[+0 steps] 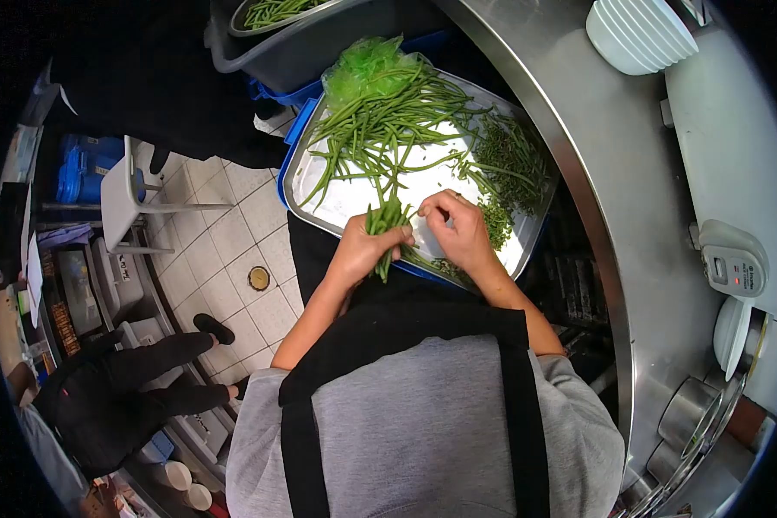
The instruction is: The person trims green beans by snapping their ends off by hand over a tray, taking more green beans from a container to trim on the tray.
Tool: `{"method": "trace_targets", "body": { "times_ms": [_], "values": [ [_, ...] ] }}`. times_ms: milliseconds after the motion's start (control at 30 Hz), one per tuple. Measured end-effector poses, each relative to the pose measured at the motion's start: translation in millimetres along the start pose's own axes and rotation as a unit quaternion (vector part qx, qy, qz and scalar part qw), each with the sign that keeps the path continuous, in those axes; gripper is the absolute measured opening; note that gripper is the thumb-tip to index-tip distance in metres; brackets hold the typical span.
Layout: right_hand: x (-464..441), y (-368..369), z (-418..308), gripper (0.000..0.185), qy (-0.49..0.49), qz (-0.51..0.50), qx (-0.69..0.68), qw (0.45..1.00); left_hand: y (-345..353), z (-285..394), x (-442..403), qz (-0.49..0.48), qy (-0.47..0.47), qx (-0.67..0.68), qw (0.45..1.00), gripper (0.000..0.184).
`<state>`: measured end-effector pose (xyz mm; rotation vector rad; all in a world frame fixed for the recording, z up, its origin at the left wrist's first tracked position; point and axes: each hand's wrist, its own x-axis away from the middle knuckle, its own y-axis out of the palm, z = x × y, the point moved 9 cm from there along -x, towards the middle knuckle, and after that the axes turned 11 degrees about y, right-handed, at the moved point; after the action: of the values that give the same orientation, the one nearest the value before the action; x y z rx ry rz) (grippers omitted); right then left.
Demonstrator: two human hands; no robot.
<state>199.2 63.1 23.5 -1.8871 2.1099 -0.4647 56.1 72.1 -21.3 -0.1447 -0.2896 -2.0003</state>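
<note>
Your left hand (365, 248) is closed around a bunch of beans (388, 217), thumb across the front, with ends sticking out above and below your grip. Your right hand (457, 231) is just beside it, fingers curled in and narrow; you cannot tell from this view whether the fingertips meet or pinch anything. Both hands are over the near side of the tray (309, 210). In the tray, a loose pile of beans (375, 121) spreads over the far left and middle, some reaching down toward the bunch, and a green bag (364, 71) lies at its far edge. On the right side of the tray are darker, thin green pieces (511, 160), with small green bits (495, 220) nearer you. Beyond the tray, a grey tub (298, 53) has a container of more beans (276, 10) at its top. To your right runs the steel counter (596, 129), with stacked white bowls (639, 36) at its far end. Off to your left, a person (104, 401) in dark clothes is near the shelves, well apart from your hands.
</note>
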Motion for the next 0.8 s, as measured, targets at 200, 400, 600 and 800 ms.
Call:
{"method": "trace_targets", "body": {
  "times_ms": [200, 400, 600, 800],
  "values": [
    [0, 26, 48, 0.012, 0.178, -0.069, -0.245, 0.951, 5, -11, 2, 0.032, -0.035, 0.169, 0.984, 0.012],
    [-11, 3, 83, 0.009, 0.227, 0.011, -0.29, 0.93, -6, -6, 4, 0.054, -0.016, 0.222, 0.973, 0.012],
    [8, 19, 16, 0.02, 0.037, -0.14, 0.011, 0.989, -19, -7, -1, 0.107, 0.011, 0.296, 0.949, 0.014],
    [13, 36, 9, 0.012, 0.008, -0.156, 0.006, 0.988, -19, -6, 0, 0.114, 0.023, 0.31, 0.943, 0.015]
  ]
}}
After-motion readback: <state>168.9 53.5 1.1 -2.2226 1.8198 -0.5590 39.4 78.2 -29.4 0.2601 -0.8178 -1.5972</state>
